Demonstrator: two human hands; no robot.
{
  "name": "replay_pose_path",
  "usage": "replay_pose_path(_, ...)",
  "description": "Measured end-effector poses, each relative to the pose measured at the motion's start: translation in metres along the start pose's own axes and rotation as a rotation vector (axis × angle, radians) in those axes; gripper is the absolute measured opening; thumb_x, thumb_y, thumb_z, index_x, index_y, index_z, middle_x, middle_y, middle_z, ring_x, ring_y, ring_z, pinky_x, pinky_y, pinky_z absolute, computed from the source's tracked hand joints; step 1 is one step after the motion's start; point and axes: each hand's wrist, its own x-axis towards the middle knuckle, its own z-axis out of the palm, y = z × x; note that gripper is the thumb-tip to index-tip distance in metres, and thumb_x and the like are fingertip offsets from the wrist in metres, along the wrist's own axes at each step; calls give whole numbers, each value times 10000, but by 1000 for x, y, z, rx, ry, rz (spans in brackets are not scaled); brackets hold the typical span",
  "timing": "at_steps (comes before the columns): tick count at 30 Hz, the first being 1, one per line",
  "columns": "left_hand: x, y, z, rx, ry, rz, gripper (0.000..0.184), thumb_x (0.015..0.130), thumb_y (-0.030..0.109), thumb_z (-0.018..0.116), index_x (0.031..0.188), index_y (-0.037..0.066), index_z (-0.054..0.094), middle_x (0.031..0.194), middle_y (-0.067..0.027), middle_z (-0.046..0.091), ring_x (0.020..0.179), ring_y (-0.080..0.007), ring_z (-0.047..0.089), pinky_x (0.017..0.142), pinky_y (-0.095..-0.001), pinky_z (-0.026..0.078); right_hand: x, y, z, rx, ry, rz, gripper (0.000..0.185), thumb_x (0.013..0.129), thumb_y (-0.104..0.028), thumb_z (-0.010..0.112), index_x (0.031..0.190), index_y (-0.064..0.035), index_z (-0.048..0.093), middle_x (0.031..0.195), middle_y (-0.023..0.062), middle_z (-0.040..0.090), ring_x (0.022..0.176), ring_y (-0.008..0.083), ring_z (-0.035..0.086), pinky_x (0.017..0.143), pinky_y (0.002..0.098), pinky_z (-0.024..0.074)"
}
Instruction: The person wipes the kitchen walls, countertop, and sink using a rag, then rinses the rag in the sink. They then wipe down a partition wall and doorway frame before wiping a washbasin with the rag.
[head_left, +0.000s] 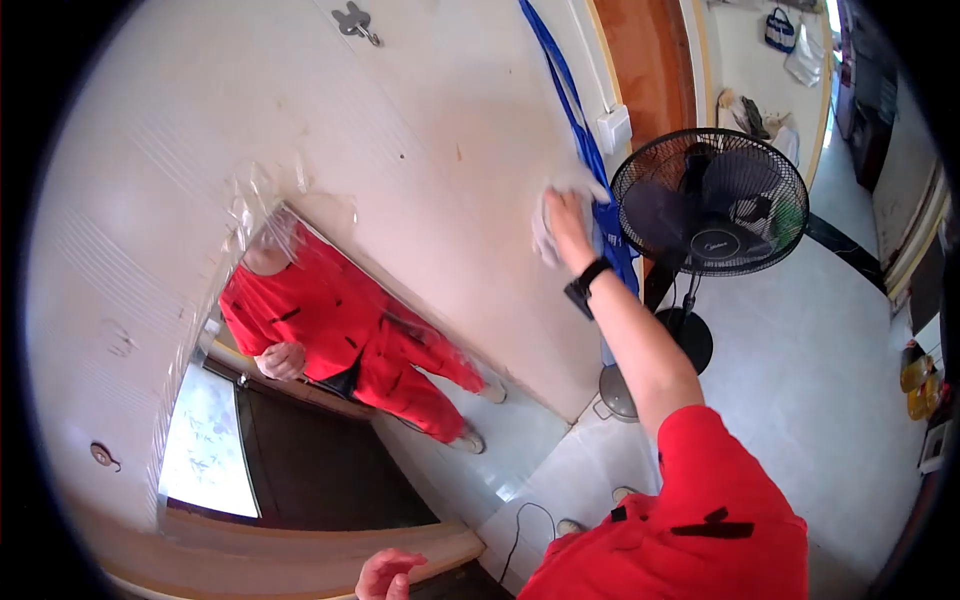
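Observation:
My right hand (567, 222), with a black band on its wrist, is closed around a whitish cloth (541, 238). It is against or very near the off-white wall (470, 190), beside a hanging blue strip of fabric (560, 75); I cannot tell whether the cloth touches the wall. At the bottom edge is my left hand (388, 574), partly cut off, its fingers loosely bent and apart with nothing visible in them. A mirror (330, 440) fixed to the wall with clear tape (245, 215) reflects a person in red clothes.
Just right of my right hand stands a black fan (712, 205). A lidded pot (618, 392) sits on the floor by its base. A thin cable (520, 520) lies on the tiles. Hooks (356, 22) are on the wall, and a doorway (650, 60) is behind the fan.

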Motion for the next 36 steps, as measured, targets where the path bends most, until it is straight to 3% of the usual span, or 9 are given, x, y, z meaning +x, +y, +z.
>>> replay_pose_path(5, 18, -3, -16, 94, -21, 6, 231, 886, -8, 524, 1106, -7, 591, 1028, -115, 637, 983, -211, 596, 942, -345, 438, 89, -152, 15, -60, 41, -792, 317, 894, -268, 495, 1022, 15, 560, 1084, 244, 545, 1025, 422, 467, 889, 491, 374)
replay_pose_path(8, 28, -3, -21, -37, -11, 49, 186, 839, 16, 599, 1022, 1, 627, 1083, -137, 599, 965, -228, 574, 897, -344, 456, 138, -209, 21, -284, -121, -616, 510, 910, -283, 458, 1334, -3, 417, 1363, 247, 412, 1291, 375, 352, 1072, 408, 290)
replay_pose_path(10, 38, -18, -26, 27, -31, 172, 446, 854, 293, 666, 1131, -32, 536, 958, -122, 613, 908, -232, 597, 910, -409, 462, 147, -235, 11, -308, -119, -721, 536, 923, -274, 437, 1378, -3, 356, 1405, 258, 362, 1320, 381, 310, 1085, 410, 275)
replay_pose_path(12, 45, -31, -46, -4, -65, 180, 436, 855, 281, 666, 1137, -27, 541, 961, -122, 613, 909, -233, 597, 901, -414, 468, 126, -225, 11, -223, 17, -766, 576, 927, -281, 431, 1411, 2, 299, 1442, 256, 319, 1347, 373, 282, 1102, 406, 256)
replay_pose_path(18, 63, -43, -70, -24, -76, 154, 446, 841, 293, 681, 1106, -42, 553, 930, -139, 635, 870, -235, 620, 908, -422, 465, 64, -74, 6, -86, 91, -337, 661, 934, -369, 467, 1456, -36, 236, 1521, 195, 186, 1410, 354, 122, 1143, 358, 164)
replay_pose_path(20, 74, -43, -76, 26, -144, 140, 462, 861, 325, 661, 1139, -22, 536, 964, -134, 623, 894, -234, 602, 898, -415, 470, 48, -13, -4, -120, 126, -469, 478, 881, -290, 474, 1215, 50, 508, 1294, 286, 438, 1223, 449, 351, 1052, 437, 284)
replay_pose_path(25, 94, -41, -69, 41, -240, 152, 461, 853, 323, 667, 1127, -25, 541, 953, -135, 630, 887, -227, 610, 900, -410, 472, -5, 136, -2, 84, 166, 121, 450, 867, -244, 445, 1096, 135, 523, 1242, 343, 472, 1158, 451, 434, 1000, 425, 347)
replay_pose_path(27, 96, -42, -67, 58, -247, 129, 459, 851, 322, 669, 1123, -26, 543, 954, -133, 629, 888, -227, 611, 901, -409, 472, -34, 160, 3, 49, 190, 134, 340, 851, -132, 473, 1086, 105, 539, 1211, 329, 492, 1162, 437, 445, 1001, 430, 351)
replay_pose_path(36, 108, -41, -3, 149, -192, -48, 421, 852, 267, 670, 1115, -37, 548, 944, -166, 640, 897, -264, 634, 930, -435, 454, -202, 305, 27, 533, 119, 811, 476, 936, -420, 372, 1288, -105, 432, 1290, 91, 476, 1184, 277, 438, 960, 411, 386)
